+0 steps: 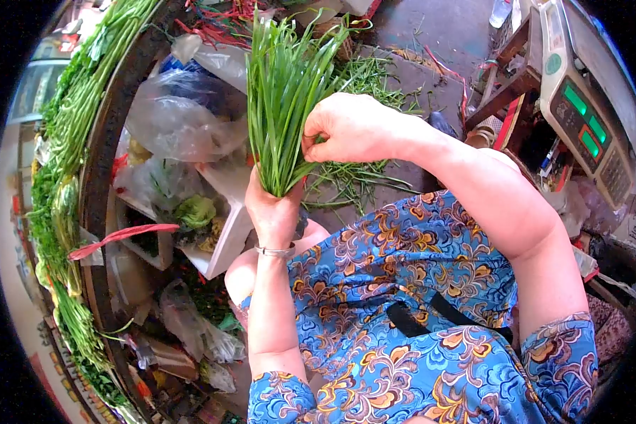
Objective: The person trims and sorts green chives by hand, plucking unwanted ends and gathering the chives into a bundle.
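A thick bunch of garlic chives [283, 99] stands upright in front of me, leaves fanning out at the top. My left hand [274, 212] is wrapped round its lower end, with a metal bangle [274, 251] on the wrist. At the right side of the bunch, my right hand [343, 131] has thumb and fingers closed together against the leaves. Whatever lies between those fingertips is too small to make out. Behind and below this hand, loose chive leaves [360, 180] lie scattered on the floor.
Leafy green bundles [85, 120] line a curved shelf edge [95, 198] on the left. Below it are plastic bags [184, 120], a white foam box [222, 240] and a red strip [124, 240]. A digital scale [583, 106] stands at the right.
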{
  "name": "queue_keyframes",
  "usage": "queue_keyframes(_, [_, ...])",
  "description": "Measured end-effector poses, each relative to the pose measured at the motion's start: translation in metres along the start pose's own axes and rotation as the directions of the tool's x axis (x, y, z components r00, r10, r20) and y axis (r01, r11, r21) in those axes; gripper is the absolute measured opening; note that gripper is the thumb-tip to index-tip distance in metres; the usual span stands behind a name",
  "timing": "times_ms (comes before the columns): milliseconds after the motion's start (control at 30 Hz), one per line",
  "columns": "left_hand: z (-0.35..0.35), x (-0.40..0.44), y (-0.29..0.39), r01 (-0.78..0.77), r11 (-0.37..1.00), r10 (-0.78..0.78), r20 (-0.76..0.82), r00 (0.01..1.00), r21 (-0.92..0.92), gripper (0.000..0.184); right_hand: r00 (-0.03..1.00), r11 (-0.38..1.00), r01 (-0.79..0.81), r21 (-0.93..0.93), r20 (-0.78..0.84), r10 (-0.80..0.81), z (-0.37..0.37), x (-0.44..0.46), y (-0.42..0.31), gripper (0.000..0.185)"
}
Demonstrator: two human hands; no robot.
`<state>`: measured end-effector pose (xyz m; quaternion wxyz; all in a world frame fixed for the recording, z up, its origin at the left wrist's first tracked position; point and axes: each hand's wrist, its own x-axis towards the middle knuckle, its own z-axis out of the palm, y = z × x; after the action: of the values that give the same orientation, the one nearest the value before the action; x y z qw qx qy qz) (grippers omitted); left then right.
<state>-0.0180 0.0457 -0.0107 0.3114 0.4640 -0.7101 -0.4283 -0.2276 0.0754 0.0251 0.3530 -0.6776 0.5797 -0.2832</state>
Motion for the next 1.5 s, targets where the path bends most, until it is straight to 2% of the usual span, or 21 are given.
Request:
queue_keyframes(167, [-0.001,0.0,-0.009,-0.044,0.999,0.044,-0.008,0.999,-0.004,0.037,0.998,0.999,-0.009,0.038,0.068,0.007,-0.002,0.003,0.0,0.023])
queue_keyframes(233, [-0.001,0.0,-0.006,-0.026,0.999,0.026,-0.001,1.0,0.037,0.039,0.993,0.986,0.0,0.166,0.118,-0.02,-0.001,0.006,0.005,0.024])
queue_keyframes(333, [-0.002,0.0,-0.003,-0.04,0.996,0.04,0.005,0.999,0.073,0.04,0.991,0.98,-0.02,0.198,0.132,-0.006,0.001,0.009,0.009,0.024])
queue_keyframes(433, [-0.002,0.001,-0.008,-0.053,0.997,0.053,0.003,0.999,0.053,0.041,0.999,0.972,-0.032,0.234,0.049,0.021,0.003,0.005,0.002,0.025])
queue_keyframes(567, [-0.001,0.0,-0.007,-0.032,0.999,0.032,0.002,1.0,0.007,0.04,0.999,0.987,-0.001,0.16,0.047,-0.007,0.013,0.01,0.01,0.025])
queue_keyframes(667, [-0.002,0.0,-0.01,-0.04,0.999,0.04,-0.007,0.999,0.027,0.04,0.992,0.979,-0.081,0.188,0.113,0.06,0.008,0.006,0.001,0.026])
queue_keyframes(733, [-0.002,0.0,-0.007,-0.043,0.999,0.044,-0.008,0.999,0.029,0.04,0.997,0.994,-0.062,0.091,0.046,0.058,0.015,0.006,0.004,0.026])
queue_keyframes(867, [-0.001,0.0,-0.001,-0.012,1.0,0.012,-0.009,1.0,0.016,0.039,0.999,0.998,-0.009,0.057,-0.051,0.012,0.021,0.006,0.003,0.026])
queue_keyframes(933, [0.001,0.002,-0.002,0.006,0.998,-0.007,-0.011,1.0,-0.064,0.037,0.994,0.999,-0.039,0.031,-0.105,0.042,0.023,0.007,0.0,0.026])
queue_keyframes(1067, [0.001,0.004,-0.008,0.062,0.993,-0.063,-0.003,0.998,-0.097,0.037,0.985,0.999,-0.053,0.009,-0.164,0.053,0.023,0.009,-0.001,0.026])
queue_keyframes(1133, [0.0,0.003,0.001,0.114,0.972,-0.117,-0.003,0.993,-0.206,0.034,0.97,0.988,-0.152,-0.027,-0.197,0.144,0.016,0.015,0.003,0.024])
queue_keyframes(1167, [0.0,0.001,0.008,0.12,0.969,-0.126,-0.014,0.992,-0.217,0.029,0.962,0.99,-0.096,0.1,-0.246,0.118,0.011,0.015,0.007,0.023])
queue_keyframes(1200, [-0.001,0.002,0.006,0.117,0.969,-0.123,-0.014,0.992,-0.217,0.029,0.959,0.994,0.0,0.111,-0.28,0.031,0.005,0.014,0.012,0.021])
queue_keyframes(1267, [-0.007,0.003,0.001,0.113,0.978,-0.117,-0.013,0.993,-0.175,0.028,0.929,0.987,0.081,0.14,-0.37,-0.023,-0.008,0.01,0.02,0.019])
queue_keyframes(1333, [-0.018,0.006,-0.001,0.143,0.965,-0.146,0.002,0.989,-0.221,0.031,0.841,0.982,0.095,0.165,-0.541,0.01,-0.024,0.003,0.024,0.018])
queue_keyframes(1367, [-0.023,0.008,-0.009,0.196,0.943,-0.206,-0.009,0.979,-0.267,0.032,0.799,0.982,0.151,0.111,-0.599,-0.055,-0.028,0.001,0.027,0.015])
queue_keyframes(1400, [-0.027,0.01,-0.015,0.247,0.917,-0.265,-0.016,0.964,-0.313,0.033,0.777,0.992,0.098,0.078,-0.629,-0.027,-0.033,0.0,0.026,0.021])
queue_keyframes(1467, [-0.031,0.012,-0.026,0.234,0.898,-0.268,-0.04,0.963,-0.373,0.035,0.842,0.996,0.062,0.068,-0.539,-0.016,-0.038,-0.011,0.022,0.013])
queue_keyframes(1500, [-0.034,0.013,-0.025,0.267,0.88,-0.297,-0.015,0.955,-0.393,0.035,0.901,0.998,0.062,0.0,-0.431,-0.057,-0.039,-0.016,0.024,0.014])
